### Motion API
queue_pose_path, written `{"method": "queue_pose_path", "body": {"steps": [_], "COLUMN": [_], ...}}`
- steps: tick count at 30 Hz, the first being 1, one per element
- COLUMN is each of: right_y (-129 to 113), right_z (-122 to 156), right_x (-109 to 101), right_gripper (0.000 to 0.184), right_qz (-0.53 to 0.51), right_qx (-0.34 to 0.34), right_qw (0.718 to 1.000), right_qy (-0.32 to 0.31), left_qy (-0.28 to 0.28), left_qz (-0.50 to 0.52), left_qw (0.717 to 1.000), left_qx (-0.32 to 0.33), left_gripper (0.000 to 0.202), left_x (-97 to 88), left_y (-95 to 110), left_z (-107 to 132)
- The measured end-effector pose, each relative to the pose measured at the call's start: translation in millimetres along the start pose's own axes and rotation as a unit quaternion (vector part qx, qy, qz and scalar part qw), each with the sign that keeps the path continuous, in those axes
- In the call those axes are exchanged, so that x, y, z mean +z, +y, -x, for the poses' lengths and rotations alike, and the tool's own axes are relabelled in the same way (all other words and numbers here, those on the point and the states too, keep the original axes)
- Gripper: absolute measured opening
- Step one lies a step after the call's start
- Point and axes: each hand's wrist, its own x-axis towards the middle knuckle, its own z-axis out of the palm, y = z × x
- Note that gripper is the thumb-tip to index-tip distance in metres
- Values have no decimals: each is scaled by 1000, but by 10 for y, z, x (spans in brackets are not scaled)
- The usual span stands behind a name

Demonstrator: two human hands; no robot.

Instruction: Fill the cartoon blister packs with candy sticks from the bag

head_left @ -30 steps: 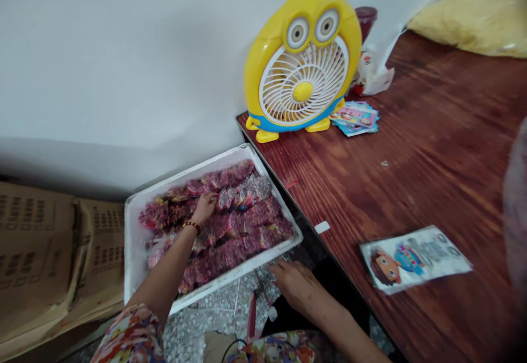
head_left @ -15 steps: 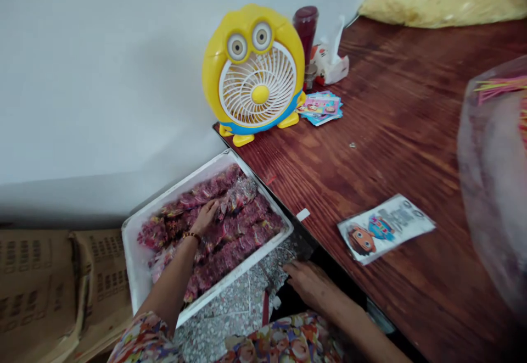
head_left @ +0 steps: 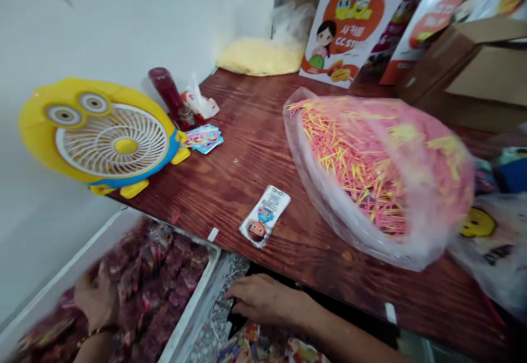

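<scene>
My left hand (head_left: 96,297), with a beaded bracelet at its wrist, is down among dark reddish-purple wrapped packets (head_left: 160,291). They lie in rows inside a white box (head_left: 192,299) at the lower left. Motion blur smears its fingers, so I cannot make out whether it grips a packet. My right hand (head_left: 263,297) hovers over my lap beside the table's front edge, fingers loosely spread and bent down, nothing visible in them. On the table nearby lies a flat white packet (head_left: 265,214) with a cartoon figure.
A yellow fan (head_left: 119,138) stands at the table's left corner, near colourful cards (head_left: 203,138), a tissue pack (head_left: 201,105) and a dark red bottle (head_left: 167,91). A big clear bag of pink and yellow sticks (head_left: 358,171) fills the right side. Behind are a yellow bag (head_left: 259,55) and cartons (head_left: 341,28).
The view has swung right, bringing the bag of sticks and the cartons into sight. My left hand has moved back toward me within the box. My right hand stays near the table edge.
</scene>
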Motion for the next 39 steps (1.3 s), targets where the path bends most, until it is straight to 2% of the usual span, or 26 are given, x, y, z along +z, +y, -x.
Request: {"method": "queue_pose_path", "body": {"steps": [1,2,3,5,6,8,9,11,14,18,21,27,31,34,36,37,39], "right_y": [-20,-37,-47,-43,-26,34,74,167,308,449,530,636,638,653,669,676,683], "right_z": [78,159,240,396,470,613,686,837,1059,1283,1396,1529,1556,1533,1474,1426,1304], "right_x": [-62,-129,-200,-338,-399,-492,-523,-561,-578,-567,-559,-570,-632,-795,-986,-1101,-1343], "right_gripper": [24,25,25,25,25,24,24,23,22,23,24,24,24,24,23,22,21], "right_qz": [-29,-54,-75,-98,-99,-84,-74,-59,-68,-82,-74,-71,-60,-58,-70,-77,-79], "right_qx": [-8,-12,-10,8,20,40,47,54,60,77,96,111,116,96,72,60,36], "right_qw": [999,997,995,989,987,984,982,979,969,962,959,948,951,955,950,943,919], "right_qy": [23,46,67,107,124,152,165,189,229,249,256,291,279,274,296,318,385], "left_qy": [40,58,48,-37,-100,-196,-218,-238,-239,-232,-221,-207,-189,-162,-159,-177,-259], "left_qz": [36,75,108,133,116,42,-2,-66,-67,42,102,105,105,114,143,165,215], "left_qw": [998,994,983,945,927,906,902,896,900,910,903,891,888,891,890,885,857], "left_qx": [11,63,140,298,341,373,373,370,358,340,354,390,407,408,402,398,390], "left_gripper": [31,31,33,35,34,31,32,36,31,15,10,18,18,18,16,16,18], "left_x": [-10,-12,1,90,163,345,440,614,806,939,967,954,985,927,807,726,546], "left_y": [288,627,1003,1789,2161,2783,3015,3317,3461,3421,3390,3400,3390,3398,3448,3491,3610], "left_z": [77,190,332,666,835,1130,1243,1388,1437,1390,1370,1354,1318,1258,1235,1241,1301]}}
